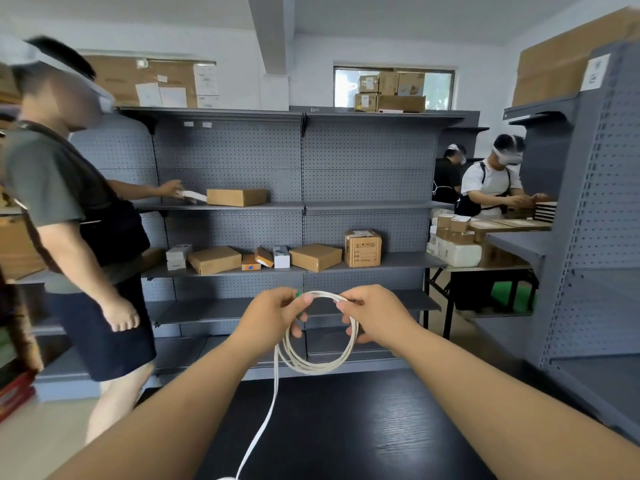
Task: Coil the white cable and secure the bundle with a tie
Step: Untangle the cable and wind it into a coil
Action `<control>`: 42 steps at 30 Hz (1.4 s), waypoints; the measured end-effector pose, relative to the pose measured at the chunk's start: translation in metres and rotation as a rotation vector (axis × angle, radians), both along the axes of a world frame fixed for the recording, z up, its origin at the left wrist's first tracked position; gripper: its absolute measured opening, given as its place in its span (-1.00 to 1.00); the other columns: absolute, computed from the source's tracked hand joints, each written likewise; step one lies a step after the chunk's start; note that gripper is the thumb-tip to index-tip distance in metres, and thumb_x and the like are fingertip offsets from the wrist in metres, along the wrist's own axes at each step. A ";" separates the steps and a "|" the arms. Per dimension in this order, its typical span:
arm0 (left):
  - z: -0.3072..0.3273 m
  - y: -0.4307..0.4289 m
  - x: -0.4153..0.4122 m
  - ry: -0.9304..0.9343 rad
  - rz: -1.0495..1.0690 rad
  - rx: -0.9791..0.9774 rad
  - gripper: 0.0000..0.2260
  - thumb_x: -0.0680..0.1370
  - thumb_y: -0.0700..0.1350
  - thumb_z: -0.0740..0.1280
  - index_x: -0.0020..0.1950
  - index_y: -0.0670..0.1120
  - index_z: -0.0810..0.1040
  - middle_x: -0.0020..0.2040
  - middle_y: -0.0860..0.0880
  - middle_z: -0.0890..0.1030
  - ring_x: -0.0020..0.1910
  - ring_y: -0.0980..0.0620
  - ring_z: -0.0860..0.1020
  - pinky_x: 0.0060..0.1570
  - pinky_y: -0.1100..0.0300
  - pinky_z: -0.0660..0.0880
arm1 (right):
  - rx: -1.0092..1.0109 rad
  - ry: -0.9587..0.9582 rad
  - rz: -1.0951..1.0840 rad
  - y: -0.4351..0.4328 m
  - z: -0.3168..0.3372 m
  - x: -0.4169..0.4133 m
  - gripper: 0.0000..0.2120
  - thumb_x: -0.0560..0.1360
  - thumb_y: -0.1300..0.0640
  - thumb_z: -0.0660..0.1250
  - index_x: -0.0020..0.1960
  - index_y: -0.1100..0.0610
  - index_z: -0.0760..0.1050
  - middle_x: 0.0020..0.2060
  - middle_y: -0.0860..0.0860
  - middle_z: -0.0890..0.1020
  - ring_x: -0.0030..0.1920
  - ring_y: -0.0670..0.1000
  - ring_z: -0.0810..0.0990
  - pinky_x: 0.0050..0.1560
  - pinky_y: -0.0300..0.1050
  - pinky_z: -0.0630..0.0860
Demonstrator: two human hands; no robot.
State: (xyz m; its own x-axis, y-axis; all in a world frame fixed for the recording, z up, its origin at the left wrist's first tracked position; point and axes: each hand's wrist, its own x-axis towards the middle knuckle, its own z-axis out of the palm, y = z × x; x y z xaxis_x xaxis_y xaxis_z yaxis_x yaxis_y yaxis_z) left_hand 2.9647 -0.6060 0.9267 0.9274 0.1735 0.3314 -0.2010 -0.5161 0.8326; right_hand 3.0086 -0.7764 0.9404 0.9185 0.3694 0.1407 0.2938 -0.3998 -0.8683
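The white cable was wound into a loose ring of several overlapping loops, thin and slightly off-white, held up in the air above the dark wood-grained surface. From the lower left of the ring a single free strand dropped straight down, then ran along the surface toward the bottom edge of the view. The left hand gripped the upper left of the coil, its fingers curled round the strands and the thumb pressed on top. A small green piece showed just beside that thumb; what it was could not be told. The right hand pinched the upper right of the coil between thumb and curled fingers, so the ring hung between the two hands. Behind them stood grey pegboard shelving with cardboard boxes on the middle shelves. At the left a person in a grey shirt reached toward a shelf, and at the far right a person in a white shirt bent over a table stacked with boxes
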 end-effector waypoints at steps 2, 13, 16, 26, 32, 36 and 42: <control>-0.002 -0.007 -0.003 0.013 -0.018 -0.170 -0.70 0.59 -0.02 0.22 -0.11 -0.24 0.56 -0.33 -0.06 0.59 -0.53 0.12 0.48 -0.44 0.31 0.43 | 0.029 0.016 -0.003 -0.004 -0.002 0.001 -0.83 0.57 0.17 0.25 0.07 0.16 0.59 -0.32 0.06 0.55 -0.30 0.05 0.56 -0.11 0.02 0.64; -0.013 -0.033 0.000 0.112 -0.027 -0.603 -0.58 0.61 0.08 0.14 -0.08 -0.22 0.59 -0.46 0.01 0.42 -0.54 0.09 0.31 -0.48 0.24 0.33 | 0.099 0.018 -0.040 -0.022 -0.014 0.007 -0.80 0.57 0.19 0.24 0.12 0.14 0.59 -0.28 0.03 0.58 -0.22 0.05 0.59 -0.09 -0.06 0.64; -0.014 -0.034 0.003 0.153 0.008 -0.588 -0.54 0.63 0.11 0.07 -0.09 -0.18 0.61 -0.47 0.04 0.36 -0.54 0.09 0.24 -0.45 0.22 0.23 | 0.078 -0.015 -0.034 -0.024 -0.017 0.009 -0.79 0.57 0.19 0.24 0.14 0.13 0.60 -0.27 0.02 0.59 -0.21 0.06 0.60 -0.14 -0.10 0.64; -0.018 -0.021 0.005 0.120 0.064 -0.253 -0.54 0.62 0.11 0.08 -0.32 -0.04 0.59 -0.50 0.04 0.31 -0.53 0.08 0.22 -0.44 0.17 0.17 | -0.187 -0.147 0.068 -0.011 -0.018 0.004 -0.74 0.57 0.11 0.23 0.24 0.09 0.48 0.00 0.03 0.60 -0.06 0.06 0.64 0.06 -0.02 0.58; -0.019 -0.011 0.003 0.178 0.007 -0.064 -0.54 0.61 0.12 0.11 -0.32 -0.05 0.60 -0.48 0.04 0.38 -0.51 0.09 0.29 -0.40 0.20 0.27 | -0.612 -0.401 0.115 0.009 -0.014 -0.004 -0.76 0.58 0.00 0.16 0.09 0.11 0.50 0.00 0.11 0.61 0.01 0.12 0.56 -0.09 -0.04 0.41; -0.021 -0.001 -0.001 0.238 -0.049 -0.144 -0.52 0.59 0.16 0.12 -0.10 -0.19 0.63 -0.42 0.00 0.45 -0.50 0.08 0.37 -0.40 0.24 0.37 | -0.594 -0.349 0.090 0.017 -0.014 -0.007 -0.75 0.60 0.06 0.12 -0.22 0.07 0.43 -0.11 0.14 0.58 -0.06 0.16 0.60 -0.06 0.01 0.48; -0.022 0.015 -0.003 0.245 -0.042 -0.316 -0.50 0.58 0.18 0.13 -0.09 -0.21 0.63 -0.41 -0.01 0.40 -0.46 0.05 0.35 -0.40 0.23 0.31 | -0.478 -0.368 0.021 0.024 -0.008 -0.009 -0.82 0.59 0.15 0.13 -0.16 0.11 0.42 -0.16 0.11 0.55 -0.06 0.16 0.61 0.00 0.03 0.54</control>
